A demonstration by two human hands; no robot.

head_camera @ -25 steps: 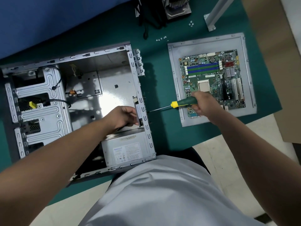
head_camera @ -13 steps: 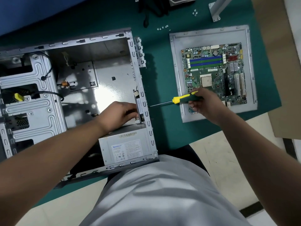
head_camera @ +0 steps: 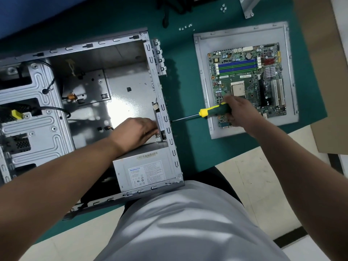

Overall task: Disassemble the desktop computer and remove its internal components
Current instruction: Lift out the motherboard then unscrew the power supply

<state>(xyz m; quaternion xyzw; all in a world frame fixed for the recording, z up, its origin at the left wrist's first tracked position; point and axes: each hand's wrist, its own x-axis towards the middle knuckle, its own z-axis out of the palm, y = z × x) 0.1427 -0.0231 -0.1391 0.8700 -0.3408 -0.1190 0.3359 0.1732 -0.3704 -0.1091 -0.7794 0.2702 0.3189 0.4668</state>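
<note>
Case point(head_camera: 120, 40) on its side for access; left hand point(head_camera: 137, 130) steadying rear part inside, fingers hidden, grip unclear; right hand point(head_camera: 238, 112) clamped on screwdriver point(head_camera: 209, 112), tip at rear wall screw, presumably.

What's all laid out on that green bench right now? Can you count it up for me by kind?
Computer case: 1
Power supply, in the case: 1
Motherboard: 1
Metal panel under the motherboard: 1
Screwdriver, held by the right hand: 1
Loose-screw clusters: 2; single screws too small to count
Total: 7
</note>
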